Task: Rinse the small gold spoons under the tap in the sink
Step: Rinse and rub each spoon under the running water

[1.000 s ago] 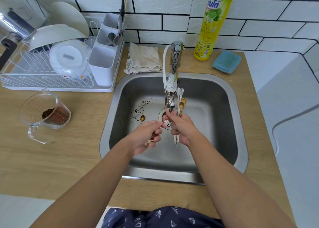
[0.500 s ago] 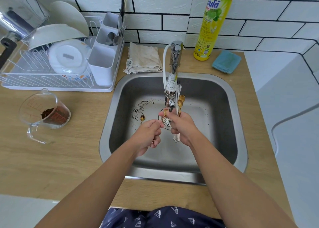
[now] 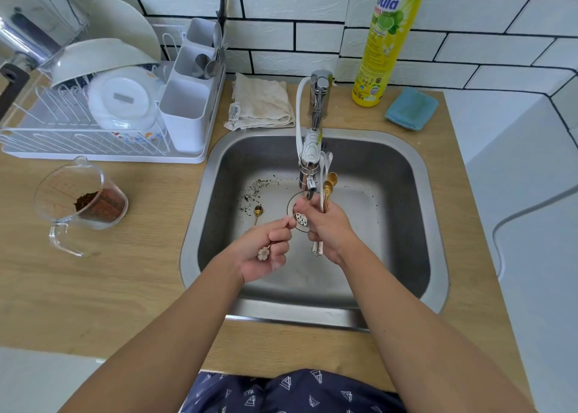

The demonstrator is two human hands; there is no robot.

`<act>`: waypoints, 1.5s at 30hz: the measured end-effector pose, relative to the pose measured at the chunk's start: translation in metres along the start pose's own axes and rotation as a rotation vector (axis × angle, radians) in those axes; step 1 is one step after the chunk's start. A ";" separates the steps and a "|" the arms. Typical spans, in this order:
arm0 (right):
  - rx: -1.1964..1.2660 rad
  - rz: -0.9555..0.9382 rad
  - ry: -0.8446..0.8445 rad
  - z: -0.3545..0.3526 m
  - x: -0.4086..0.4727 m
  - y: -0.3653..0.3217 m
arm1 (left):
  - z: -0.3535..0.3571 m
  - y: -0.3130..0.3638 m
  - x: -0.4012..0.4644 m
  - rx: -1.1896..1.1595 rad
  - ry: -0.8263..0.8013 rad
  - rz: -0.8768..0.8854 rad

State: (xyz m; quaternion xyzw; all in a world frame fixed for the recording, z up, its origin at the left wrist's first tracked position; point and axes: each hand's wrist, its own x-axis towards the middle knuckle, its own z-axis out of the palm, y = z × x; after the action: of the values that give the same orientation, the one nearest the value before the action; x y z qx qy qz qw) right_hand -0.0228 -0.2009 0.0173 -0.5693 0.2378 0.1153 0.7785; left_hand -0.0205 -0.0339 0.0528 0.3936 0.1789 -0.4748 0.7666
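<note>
Mid-rinse, judging by the spoons held up at the chrome tap with white filter spout [image 3: 309,159] over the square stainless steel sink [image 3: 406,225]. Left hand [image 3: 266,250] curled shut around one small gold spoon with a flower-shaped handle end [image 3: 263,252], bowl hidden by the fingers. Right hand [image 3: 325,225] closed on an upright bundle of small gold and white spoons [image 3: 327,190], just beside the spout. Another dirty gold spoon [image 3: 257,212] flat on the basin floor, untouched. Probably next: passing the single spoon across, then fetching the last one.
</note>
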 end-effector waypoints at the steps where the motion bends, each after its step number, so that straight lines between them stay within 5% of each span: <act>1: -0.038 -0.003 0.047 0.001 0.001 0.000 | 0.000 -0.001 0.000 0.097 0.040 0.017; 5: -0.098 -0.014 0.019 0.001 0.001 0.002 | 0.002 -0.001 0.001 0.441 0.146 0.097; 13: -0.136 -0.032 0.026 0.004 0.002 -0.005 | 0.003 -0.001 0.000 0.444 0.133 0.171; 18: -0.100 -0.119 0.334 -0.001 0.006 -0.004 | -0.005 -0.002 0.002 0.589 0.128 0.205; 23: 0.025 -0.141 0.590 -0.026 0.004 -0.006 | 0.013 0.000 0.037 0.575 0.307 0.372; 28: 0.128 -0.101 0.588 -0.039 -0.005 -0.009 | 0.038 0.001 0.072 0.406 0.409 0.459; 34: 0.145 -0.084 0.600 -0.047 -0.011 -0.014 | 0.039 -0.009 0.066 0.318 0.164 0.418; 39: 0.116 -0.087 0.553 -0.039 -0.014 -0.008 | 0.035 -0.008 0.070 0.464 0.477 0.484; 45: 0.159 -0.119 0.532 -0.039 -0.014 -0.013 | 0.039 -0.004 0.073 0.359 0.424 0.304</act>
State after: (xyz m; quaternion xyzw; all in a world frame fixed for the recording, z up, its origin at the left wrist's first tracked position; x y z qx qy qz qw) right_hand -0.0379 -0.2404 0.0258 -0.5297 0.4079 -0.1032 0.7364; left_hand 0.0071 -0.1080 0.0284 0.6351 0.1873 -0.2862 0.6926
